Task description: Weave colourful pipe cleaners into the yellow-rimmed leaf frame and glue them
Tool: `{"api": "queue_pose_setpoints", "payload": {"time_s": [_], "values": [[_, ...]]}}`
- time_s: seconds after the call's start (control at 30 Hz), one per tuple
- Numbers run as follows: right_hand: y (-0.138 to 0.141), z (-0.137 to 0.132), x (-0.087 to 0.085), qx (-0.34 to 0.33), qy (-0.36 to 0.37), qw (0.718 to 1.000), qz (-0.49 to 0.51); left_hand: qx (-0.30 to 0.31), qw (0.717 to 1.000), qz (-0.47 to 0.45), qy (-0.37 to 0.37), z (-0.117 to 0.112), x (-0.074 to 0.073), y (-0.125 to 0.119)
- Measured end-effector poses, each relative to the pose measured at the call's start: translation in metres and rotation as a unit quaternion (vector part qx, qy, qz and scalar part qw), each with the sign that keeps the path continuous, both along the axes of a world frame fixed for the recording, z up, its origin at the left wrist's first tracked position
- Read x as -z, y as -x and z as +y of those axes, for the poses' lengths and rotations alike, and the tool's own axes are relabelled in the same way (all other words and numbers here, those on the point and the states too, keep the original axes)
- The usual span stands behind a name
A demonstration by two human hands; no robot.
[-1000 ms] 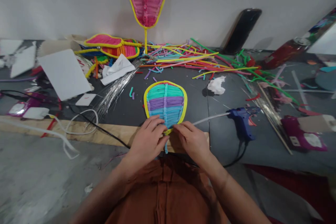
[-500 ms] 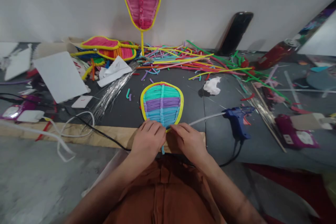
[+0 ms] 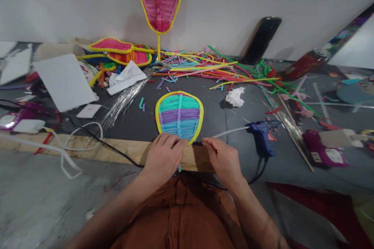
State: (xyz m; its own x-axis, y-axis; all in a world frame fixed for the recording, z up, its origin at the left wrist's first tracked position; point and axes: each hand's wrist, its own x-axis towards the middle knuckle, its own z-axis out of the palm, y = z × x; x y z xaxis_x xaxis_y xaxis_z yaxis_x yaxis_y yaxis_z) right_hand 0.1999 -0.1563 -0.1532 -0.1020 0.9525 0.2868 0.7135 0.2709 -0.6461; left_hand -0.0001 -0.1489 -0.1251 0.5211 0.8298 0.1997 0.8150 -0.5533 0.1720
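A leaf-shaped pipe-cleaner piece [image 3: 179, 114] lies at the table's front edge. Its rim is yellow, its rows run green, purple and blue, and a pale blue stem pokes out at the bottom. My left hand [image 3: 165, 153] is closed over its lower end, fingers hiding that part. Just right of the piece and apart from it is my right hand [image 3: 224, 157], thumb and fingertips pinched together; what they hold, if anything, is too small to make out. A blue glue gun [image 3: 261, 136] with a whitish glue stick rests to the right of this hand.
Loose pipe cleaners [image 3: 198, 66] are heaped along the wall. A pink leaf piece [image 3: 159, 2] stands upright behind them. A phone [image 3: 263, 39] leans on the wall near a red can [image 3: 306, 64]. A wooden strip [image 3: 117, 149] edges the table, crossed by a black cable [image 3: 102, 142].
My right hand has drawn away to the right from the leaf piece's lower edge, its fingers pinched. The left hand keeps its hold at the bottom of the piece.
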Motion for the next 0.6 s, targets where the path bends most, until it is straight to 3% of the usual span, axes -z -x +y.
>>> {"api": "queue_pose_setpoints", "payload": {"time_s": [0.17, 0.23, 0.37, 0.43, 0.6], "values": [[-0.008, -0.002, -0.007, 0.012, 0.027, 1.000, 0.005, 0.023, 1.000, -0.015, -0.008, -0.001, 0.002, 0.000], [-0.009, -0.004, -0.008, 0.010, 0.068, 0.995, 0.069, 0.025, 0.999, -0.019, -0.012, -0.001, 0.003, 0.001], [-0.008, -0.009, -0.012, 0.017, 0.196, 0.935, 0.294, 0.028, 0.999, -0.019, -0.015, 0.000, 0.004, 0.002], [-0.008, -0.013, -0.015, 0.033, 0.218, 0.912, 0.347, 0.034, 0.999, -0.021, -0.014, 0.001, 0.005, 0.003], [-0.024, -0.029, -0.021, 0.091, 0.202, 0.920, 0.323, 0.041, 0.999, -0.025, -0.017, 0.006, 0.012, 0.008]]}}
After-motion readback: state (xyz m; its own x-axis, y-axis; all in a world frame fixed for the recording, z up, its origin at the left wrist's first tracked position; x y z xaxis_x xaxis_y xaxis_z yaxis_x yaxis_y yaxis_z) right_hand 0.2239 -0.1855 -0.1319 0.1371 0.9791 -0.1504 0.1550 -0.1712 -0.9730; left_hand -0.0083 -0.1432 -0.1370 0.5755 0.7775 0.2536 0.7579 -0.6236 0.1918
